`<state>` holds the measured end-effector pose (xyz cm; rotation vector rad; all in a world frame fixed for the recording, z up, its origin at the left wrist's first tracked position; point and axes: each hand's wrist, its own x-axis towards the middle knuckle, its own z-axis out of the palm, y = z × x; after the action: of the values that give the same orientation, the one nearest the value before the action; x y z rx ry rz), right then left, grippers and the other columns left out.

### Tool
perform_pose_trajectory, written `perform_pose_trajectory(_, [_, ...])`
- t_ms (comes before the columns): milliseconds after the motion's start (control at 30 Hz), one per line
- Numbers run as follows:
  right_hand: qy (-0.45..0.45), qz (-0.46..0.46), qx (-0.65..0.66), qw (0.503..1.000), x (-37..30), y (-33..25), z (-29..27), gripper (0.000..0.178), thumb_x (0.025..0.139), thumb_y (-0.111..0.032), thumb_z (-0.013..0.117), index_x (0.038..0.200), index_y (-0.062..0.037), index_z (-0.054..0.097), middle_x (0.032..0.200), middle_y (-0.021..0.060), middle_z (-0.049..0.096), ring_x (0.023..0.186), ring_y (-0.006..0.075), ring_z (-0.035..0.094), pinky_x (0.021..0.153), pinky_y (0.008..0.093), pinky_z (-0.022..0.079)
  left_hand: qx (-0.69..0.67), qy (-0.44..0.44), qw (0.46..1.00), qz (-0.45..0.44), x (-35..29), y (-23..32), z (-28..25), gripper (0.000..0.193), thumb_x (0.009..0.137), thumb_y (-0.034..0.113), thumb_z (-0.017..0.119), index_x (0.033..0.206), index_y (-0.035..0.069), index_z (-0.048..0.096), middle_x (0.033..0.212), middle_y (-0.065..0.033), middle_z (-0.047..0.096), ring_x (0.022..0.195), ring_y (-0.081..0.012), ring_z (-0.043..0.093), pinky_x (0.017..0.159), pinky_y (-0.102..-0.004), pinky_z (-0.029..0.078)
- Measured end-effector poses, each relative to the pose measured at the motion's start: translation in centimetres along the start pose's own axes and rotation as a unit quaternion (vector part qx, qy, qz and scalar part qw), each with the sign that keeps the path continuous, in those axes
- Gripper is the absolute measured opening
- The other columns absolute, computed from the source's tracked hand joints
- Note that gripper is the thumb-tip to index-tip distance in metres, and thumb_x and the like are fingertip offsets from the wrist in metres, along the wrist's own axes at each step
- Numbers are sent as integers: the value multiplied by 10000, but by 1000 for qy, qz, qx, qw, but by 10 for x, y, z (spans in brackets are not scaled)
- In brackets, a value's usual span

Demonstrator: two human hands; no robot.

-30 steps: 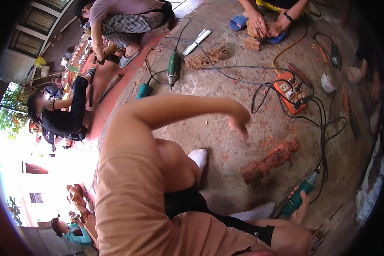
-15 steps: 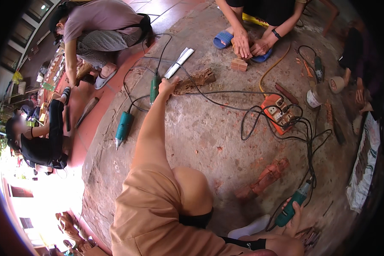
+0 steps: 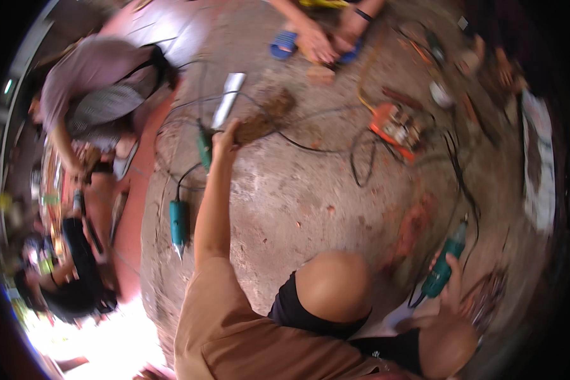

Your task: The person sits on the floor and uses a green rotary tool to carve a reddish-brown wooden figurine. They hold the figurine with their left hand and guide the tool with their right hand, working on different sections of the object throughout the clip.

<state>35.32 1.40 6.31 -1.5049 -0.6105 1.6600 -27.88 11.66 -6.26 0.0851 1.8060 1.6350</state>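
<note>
My left arm reaches far across the rough stone slab. Its hand (image 3: 225, 138) is closed at the near end of a flat white strip (image 3: 228, 100), though blur softens the fingers. Just left of this hand lies a green power tool (image 3: 204, 149). A rough brown piece of wood (image 3: 266, 117) is beside it on the right. At the lower right, my right hand (image 3: 448, 282) wraps around the body of a green die grinder (image 3: 442, 267), whose narrow metal nose points up and away. A reddish carved wooden piece (image 3: 413, 229), blurred, lies left of that grinder.
Another green die grinder (image 3: 178, 221) rests near the slab's left edge. Black cords cross to an orange power strip (image 3: 396, 132). A co-worker's hands (image 3: 320, 45) are over a small wooden block (image 3: 321, 75) at the far side. Two people (image 3: 98, 82) crouch or sit at left.
The view has turned, and the scene is blurrier. The white strip has swung more upright beside my left hand. My right hand still holds the die grinder, now higher in view.
</note>
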Motion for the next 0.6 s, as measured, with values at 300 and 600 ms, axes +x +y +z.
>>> perform_pose_trajectory(300, [-3,-6,15,1000,-33,39,-13,311,821,-168,648,1068,-18,532,919,97,606,768,168,620,697,312,533,367,148,854,339,-75,43,-130,475,810,362,735,937,-76,602,824,-105,635,739,-176,574,680,-316,480])
perform_pose_trajectory(600, [-34,-42,58,997,-1,28,-23,366,789,-182,678,1082,-22,526,915,85,598,760,161,602,678,307,502,489,177,762,385,-251,121,-230,413,935,284,576,1179,-49,583,1012,-149,663,914,-230,606,835,-344,464])
